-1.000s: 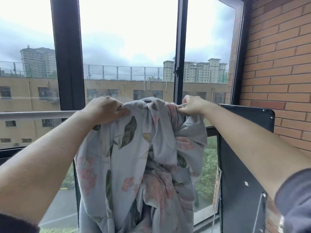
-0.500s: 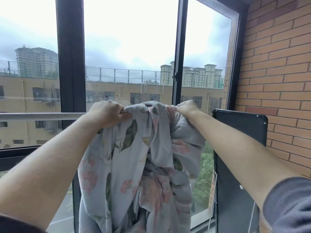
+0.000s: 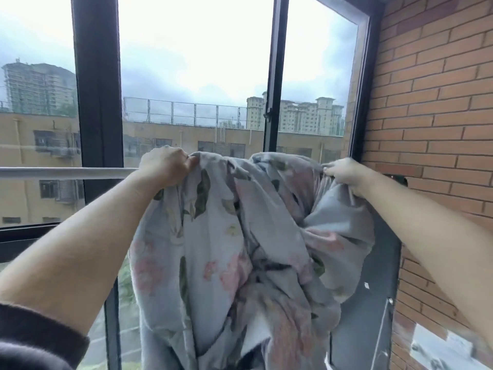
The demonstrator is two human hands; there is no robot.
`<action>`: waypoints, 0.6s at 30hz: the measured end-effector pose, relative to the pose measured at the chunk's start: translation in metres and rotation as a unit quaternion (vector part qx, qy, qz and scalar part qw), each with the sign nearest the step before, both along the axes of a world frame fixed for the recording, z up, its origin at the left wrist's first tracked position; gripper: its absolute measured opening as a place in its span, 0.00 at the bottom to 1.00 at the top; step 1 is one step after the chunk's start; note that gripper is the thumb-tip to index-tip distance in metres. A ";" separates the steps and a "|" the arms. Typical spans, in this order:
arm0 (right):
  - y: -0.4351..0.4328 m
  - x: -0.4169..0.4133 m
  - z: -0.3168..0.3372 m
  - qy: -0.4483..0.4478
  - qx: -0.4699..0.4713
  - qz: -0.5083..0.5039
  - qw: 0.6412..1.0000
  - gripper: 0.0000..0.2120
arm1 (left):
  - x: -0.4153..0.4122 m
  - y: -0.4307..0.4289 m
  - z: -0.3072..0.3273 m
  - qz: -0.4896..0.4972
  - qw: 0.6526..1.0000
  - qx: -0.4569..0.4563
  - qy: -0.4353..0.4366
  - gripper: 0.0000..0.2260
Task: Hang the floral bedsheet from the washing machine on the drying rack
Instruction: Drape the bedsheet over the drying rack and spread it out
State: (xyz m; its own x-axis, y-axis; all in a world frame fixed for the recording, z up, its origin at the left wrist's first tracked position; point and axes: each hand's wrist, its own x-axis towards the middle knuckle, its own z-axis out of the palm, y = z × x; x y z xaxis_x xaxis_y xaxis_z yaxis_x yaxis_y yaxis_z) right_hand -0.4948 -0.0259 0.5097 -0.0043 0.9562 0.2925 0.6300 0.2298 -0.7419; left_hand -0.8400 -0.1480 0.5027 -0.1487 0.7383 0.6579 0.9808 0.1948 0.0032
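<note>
The left hand [image 3: 166,165] and right hand [image 3: 346,174] are each clutching the floral bedsheet [image 3: 226,249], which is hiding the rack rail [image 3: 66,172] rightward and running out of view below.

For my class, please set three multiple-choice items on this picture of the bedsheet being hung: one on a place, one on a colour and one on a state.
1. Where is the top of the bedsheet?
A) on the floor
B) level with the rail
C) in a basket

2. What colour is the wall on the right?
A) white
B) green
C) red-brown brick

3. What are the left hand and right hand doing?
A) both grip the bedsheet
B) both hang free
C) both press the glass

Answers:
1 B, its bunched top sits at the rail's height.
2 C, courses of brick show.
3 A, the fingers of each hand curl into the cloth.
</note>
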 end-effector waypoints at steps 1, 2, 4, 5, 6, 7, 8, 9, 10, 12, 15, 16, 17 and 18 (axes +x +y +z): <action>0.000 0.004 -0.016 -0.055 -0.056 -0.005 0.997 0.13 | 0.001 0.002 -0.001 0.005 1.000 0.002 -0.004 0.27; 0.001 0.007 -0.030 -0.065 -0.099 0.027 0.993 0.10 | 0.001 0.003 -0.001 0.011 1.000 0.002 -0.006 0.27; 0.007 0.008 -0.050 -0.043 -0.148 0.072 0.985 0.05 | 0.001 0.004 0.000 0.020 1.000 -0.001 -0.011 0.26; 0.009 0.008 -0.055 -0.033 -0.159 0.093 0.982 0.09 | 0.002 0.005 0.000 0.022 1.000 -0.004 -0.014 0.26; 0.008 0.004 -0.056 -0.033 -0.162 0.109 0.980 0.15 | 0.002 0.004 0.000 0.023 1.000 -0.005 -0.016 0.26; 0.005 -0.002 -0.056 -0.028 -0.161 0.128 0.978 0.20 | 0.001 0.003 0.000 0.022 1.000 -0.005 -0.017 0.25; -0.001 -0.008 -0.052 -0.016 -0.156 0.145 0.977 0.24 | 0.000 0.002 0.000 0.023 1.000 -0.004 -0.020 0.24; -0.003 -0.015 -0.048 -0.012 -0.148 0.161 0.976 0.28 | 0.000 0.001 -0.001 0.024 0.999 -0.004 -0.023 0.23; -0.005 -0.024 -0.045 -0.026 -0.134 0.171 0.976 0.30 | 0.000 -0.001 -0.001 0.027 0.999 -0.004 -0.025 0.22; -0.006 -0.043 -0.044 -0.091 -0.054 0.160 0.981 0.24 | 0.001 -0.004 -0.001 0.035 0.999 -0.007 -0.028 0.23; -0.006 -0.066 -0.044 -0.141 0.120 0.076 0.980 0.07 | 0.002 -0.006 -0.001 0.039 0.999 -0.008 -0.033 0.23; -0.007 -0.071 -0.038 -0.126 0.149 0.070 0.978 0.11 | 0.001 -0.006 -0.001 0.041 0.999 -0.010 -0.035 0.23; -0.011 -0.075 -0.029 -0.100 0.170 0.079 0.977 0.15 | 0.000 -0.005 -0.002 0.043 0.998 -0.013 -0.037 0.23; -0.016 -0.078 -0.017 -0.073 0.185 0.090 0.976 0.16 | -0.001 -0.005 -0.002 0.044 0.998 -0.016 -0.039 0.23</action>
State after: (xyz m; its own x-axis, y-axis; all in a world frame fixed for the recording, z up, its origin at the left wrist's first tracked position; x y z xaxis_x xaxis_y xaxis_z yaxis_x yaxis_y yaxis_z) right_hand -0.5723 -0.0414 0.4926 -0.2298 0.7650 0.6017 0.6471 0.5819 -0.4926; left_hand -0.8411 -0.1526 0.5003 -0.2634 0.7409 0.6178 0.9570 0.2813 0.0707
